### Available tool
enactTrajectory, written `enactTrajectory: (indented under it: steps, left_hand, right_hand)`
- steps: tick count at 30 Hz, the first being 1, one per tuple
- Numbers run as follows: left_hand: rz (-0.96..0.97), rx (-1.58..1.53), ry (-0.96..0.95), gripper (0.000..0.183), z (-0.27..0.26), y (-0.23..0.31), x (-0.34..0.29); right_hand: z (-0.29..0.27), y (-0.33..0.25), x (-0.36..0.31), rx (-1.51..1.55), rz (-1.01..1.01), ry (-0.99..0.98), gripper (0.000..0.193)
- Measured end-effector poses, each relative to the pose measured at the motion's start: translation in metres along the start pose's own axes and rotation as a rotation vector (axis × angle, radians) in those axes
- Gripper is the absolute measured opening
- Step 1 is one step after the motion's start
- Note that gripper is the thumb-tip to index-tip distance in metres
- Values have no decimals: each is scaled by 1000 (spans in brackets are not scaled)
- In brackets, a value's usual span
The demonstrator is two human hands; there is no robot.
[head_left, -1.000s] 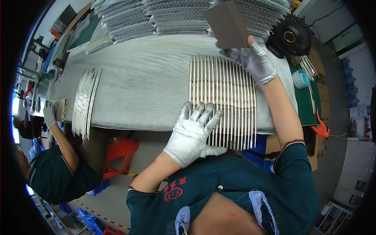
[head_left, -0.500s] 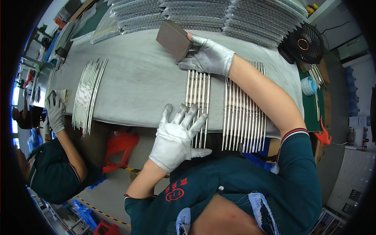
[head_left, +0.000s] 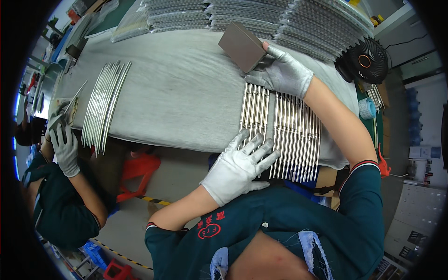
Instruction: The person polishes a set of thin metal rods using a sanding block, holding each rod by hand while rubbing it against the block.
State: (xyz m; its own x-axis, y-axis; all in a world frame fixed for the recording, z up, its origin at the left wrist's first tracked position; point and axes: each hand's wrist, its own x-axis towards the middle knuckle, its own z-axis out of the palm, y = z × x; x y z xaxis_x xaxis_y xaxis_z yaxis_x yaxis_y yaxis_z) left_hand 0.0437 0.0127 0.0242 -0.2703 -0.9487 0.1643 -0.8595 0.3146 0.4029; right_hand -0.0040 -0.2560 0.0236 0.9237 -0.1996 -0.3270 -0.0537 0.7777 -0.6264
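My right hand (head_left: 287, 70), in a silver-grey glove, grips a flat brown rectangular block (head_left: 242, 45) by its right edge, tilted above the cloth-covered table. Under that hand lie the far ends of a narrow group of shiny metal rods (head_left: 255, 109). My left hand (head_left: 240, 165), gloved in white, lies over the near ends of this group with its fingers spread. Close on the right is a wider row of metal rods (head_left: 297, 140), lying side by side and jutting past the table's near edge. My left fingertips reach its left side.
Clear-wrapped stacks (head_left: 252, 16) line the table's far side. A black fan (head_left: 363, 60) and a blue tape roll (head_left: 367, 105) are at the right. Another row of rods (head_left: 106, 107) lies left, near a co-worker's gloved hand (head_left: 65, 149). A red stool (head_left: 139, 175) stands below.
Both my hands have moved right, the right still with the block. The narrow rod group now lies closer to the wider row. At left, the co-worker's hands have moved and a rod shows there.
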Motion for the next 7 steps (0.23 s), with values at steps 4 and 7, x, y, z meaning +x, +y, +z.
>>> enactTrajectory:
  steps: [4, 7]
  left_hand:
    - [1, 9, 24, 74, -1, -3, -4]
    - [-68, 35, 24, 77, -7, -8, -16]
  right_hand:
    - [3, 3, 3, 79, 20, 51, 73]
    - [13, 7, 19, 101, 55, 37, 75]
